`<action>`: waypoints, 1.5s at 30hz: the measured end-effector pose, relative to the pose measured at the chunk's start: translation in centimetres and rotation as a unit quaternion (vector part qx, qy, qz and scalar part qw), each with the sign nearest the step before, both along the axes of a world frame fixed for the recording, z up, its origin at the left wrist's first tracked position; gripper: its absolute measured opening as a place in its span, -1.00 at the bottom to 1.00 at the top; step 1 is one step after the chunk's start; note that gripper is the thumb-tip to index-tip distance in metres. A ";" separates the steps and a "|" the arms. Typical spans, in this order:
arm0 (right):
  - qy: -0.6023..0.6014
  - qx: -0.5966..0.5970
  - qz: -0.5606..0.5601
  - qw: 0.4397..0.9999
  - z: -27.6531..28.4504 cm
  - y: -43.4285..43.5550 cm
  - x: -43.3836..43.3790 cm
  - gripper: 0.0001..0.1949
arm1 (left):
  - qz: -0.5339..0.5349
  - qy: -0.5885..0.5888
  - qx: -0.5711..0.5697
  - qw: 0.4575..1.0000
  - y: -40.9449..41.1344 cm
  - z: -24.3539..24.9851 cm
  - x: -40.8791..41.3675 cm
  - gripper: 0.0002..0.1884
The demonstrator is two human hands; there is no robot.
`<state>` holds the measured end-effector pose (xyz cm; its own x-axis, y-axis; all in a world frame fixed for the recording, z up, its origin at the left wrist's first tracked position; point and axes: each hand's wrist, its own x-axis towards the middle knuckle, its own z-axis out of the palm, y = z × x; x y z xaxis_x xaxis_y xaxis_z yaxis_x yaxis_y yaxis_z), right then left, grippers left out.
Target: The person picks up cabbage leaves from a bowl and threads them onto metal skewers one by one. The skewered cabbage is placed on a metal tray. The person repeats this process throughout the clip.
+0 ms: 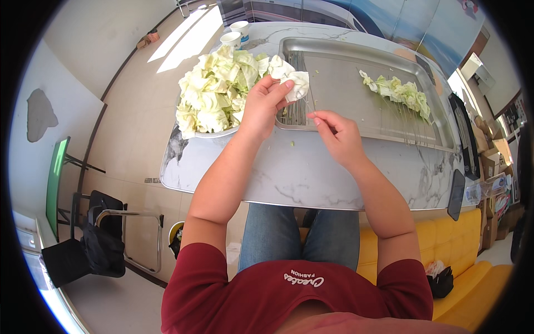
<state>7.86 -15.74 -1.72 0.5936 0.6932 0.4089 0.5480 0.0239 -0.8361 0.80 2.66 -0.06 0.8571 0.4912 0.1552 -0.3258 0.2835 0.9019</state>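
My left hand [265, 100] pinches several pale cabbage leaf pieces [298, 85] above the near left corner of a shallow metal tray [342, 96]. Between the fingertips of my right hand [340, 135] is the lower part of a thin skewer [309, 106], which runs up to those leaf pieces. A row of loose thin skewers [297, 110] lies along the tray's left end. Toward its right end rest several skewers threaded with cabbage [400, 94], their bare ends pointing toward me. Left of my left hand, cut cabbage [215, 92] is heaped in a metal container [219, 134], mostly hidden under the leaves.
Two paper cups [231, 39] stand behind the cabbage heap. On the right of the marble-patterned table [308, 175] are a phone [457, 194], a clear plastic bottle [488, 188] and a long black object [463, 133]. A bin [175, 238] sits on the floor at left.
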 end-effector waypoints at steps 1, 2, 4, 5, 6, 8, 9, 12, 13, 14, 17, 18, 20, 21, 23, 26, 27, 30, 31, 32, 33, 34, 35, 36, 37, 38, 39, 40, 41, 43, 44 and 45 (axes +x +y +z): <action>-0.003 -0.003 -0.005 1.000 0.0 0.0 -0.1 -0.84 | 0.003 0.009 -0.005 1.000 0.1 0.0 0.0 -0.77; -0.003 -0.006 -0.007 1.000 0.0 0.1 0.0 -0.84 | 0.001 -0.008 -0.023 1.000 0.1 0.1 -0.1 -0.78; -0.001 -0.013 -0.014 1.000 -0.3 0.0 0.1 -0.85 | -0.006 -0.041 -0.059 0.997 -0.5 1.2 -0.4 -0.80; -0.002 -0.009 -0.012 1.000 -0.4 0.0 0.1 -0.85 | 0.014 -0.035 -0.060 0.997 -0.8 1.5 -0.4 -0.83; -0.005 -0.006 -0.008 1.000 -0.4 0.0 0.1 -0.85 | 0.035 -0.030 -0.061 0.997 -1.1 1.9 -0.5 -0.84; -0.006 -0.003 -0.005 1.000 -0.4 0.0 0.0 -0.85 | 0.055 -0.027 -0.056 0.997 -1.0 1.6 -0.4 -0.84; -0.004 -0.004 -0.005 1.000 -0.3 0.1 -0.1 -0.85 | 0.055 -0.029 -0.050 0.997 -0.6 1.2 -0.3 -0.84; -0.005 -0.009 -0.006 1.000 0.1 0.1 -0.1 -0.85 | 0.062 -0.037 -0.044 0.996 0.0 0.5 -0.2 -0.82; -0.006 -0.011 -0.007 1.000 0.1 0.0 -0.2 -0.85 | 0.065 -0.039 -0.044 0.996 0.0 0.5 -0.1 -0.82; -0.007 -0.012 -0.007 1.000 0.2 0.0 -0.2 -0.85 | 0.068 -0.040 -0.045 0.996 -0.1 0.4 -0.1 -0.81; -0.011 -0.012 -0.005 1.000 0.2 0.0 -0.2 -0.84 | 0.076 -0.042 -0.042 0.995 0.0 0.3 0.0 -0.80; -0.014 -0.011 -0.004 1.000 0.2 0.1 -0.2 -0.84 | 0.076 -0.043 -0.039 0.995 0.1 0.2 0.1 -0.80; -0.014 -0.011 -0.003 1.000 0.1 0.0 -0.2 -0.84 | 0.072 -0.041 -0.038 0.996 0.2 0.1 0.1 -0.84; -0.012 -0.012 -0.005 1.000 0.1 -0.1 -0.2 -0.83 | 0.066 -0.037 -0.039 0.996 0.1 0.1 0.2 -0.87; -0.004 -0.009 -0.005 1.000 -0.1 -0.1 -0.1 -0.83 | 0.048 -0.033 -0.025 0.998 -0.1 0.3 0.3 -0.89; 0.010 -0.016 -0.009 1.000 -0.4 0.0 0.3 -0.83 | 0.007 -0.029 0.002 1.000 -1.0 0.6 0.0 -0.74; 0.013 -0.029 -0.003 0.999 -0.4 0.3 0.3 -0.83 | 0.011 -0.030 0.006 0.999 -0.6 0.1 0.0 -0.73; 0.011 -0.066 0.003 0.998 0.2 -0.1 0.3 -0.83 | 0.031 -0.044 -0.008 0.999 -0.5 0.2 0.1 -0.71; 0.009 -0.077 0.007 0.997 0.4 -0.4 0.3 -0.83 | 0.027 -0.038 -0.002 0.999 -0.5 0.2 0.1 -0.71; 0.014 -0.085 -0.006 0.996 0.4 -1.0 0.4 -0.83 | 0.024 -0.032 0.003 0.999 -0.4 0.2 0.2 -0.71; 0.020 -0.094 -0.014 0.995 0.2 -1.5 0.5 -0.83 | 0.025 -0.026 0.009 0.999 -0.1 0.1 0.2 -0.71; 0.026 -0.102 -0.022 0.994 0.2 -2.0 0.5 -0.83 | 0.012 -0.004 0.031 0.999 0.1 0.0 0.3 -0.68; 0.013 -0.107 -0.049 0.993 0.5 -2.8 0.6 -0.83 | -0.004 -0.001 0.040 0.999 -0.1 -0.1 0.4 -0.66; 0.001 -0.114 -0.075 0.991 1.1 -3.8 0.7 -0.82 | -0.019 0.003 0.048 0.999 -0.5 -0.1 0.3 -0.64; -0.010 -0.121 -0.102 0.987 1.6 -5.0 0.8 -0.82 | -0.034 0.007 0.055 0.998 -1.0 -0.1 0.1 -0.63; 0.010 -0.127 -0.144 0.981 2.1 -6.0 1.1 -0.81 | -0.046 0.022 0.082 0.995 -1.2 0.1 -0.1 -0.60; 0.030 -0.133 -0.189 0.973 2.7 -7.3 1.7 -0.80 | -0.046 0.031 0.091 0.994 -1.3 0.1 -0.2 -0.61; -0.017 -0.115 -0.226 0.967 2.6 -8.7 3.4 -0.80 | -0.047 0.040 0.099 0.993 -1.3 0.1 -0.2 -0.61; -0.064 -0.096 -0.262 0.958 2.6 -10.1 5.4 -0.80 | -0.048 0.050 0.108 0.992 -1.3 0.0 -0.2 -0.62; -0.033 -0.099 -0.339 0.935 4.6 -12.8 7.6 -0.79 | -0.047 0.052 0.104 0.992 -1.2 -0.1 0.0 -0.64; -0.063 -0.121 -0.377 0.916 4.8 -14.7 9.7 -0.79 | -0.048 0.052 0.104 0.992 -1.3 0.0 0.1 -0.65; -0.093 -0.143 -0.411 0.896 4.7 -16.5 11.8 -0.78 | -0.047 0.053 0.104 0.992 -1.4 0.0 0.0 -0.65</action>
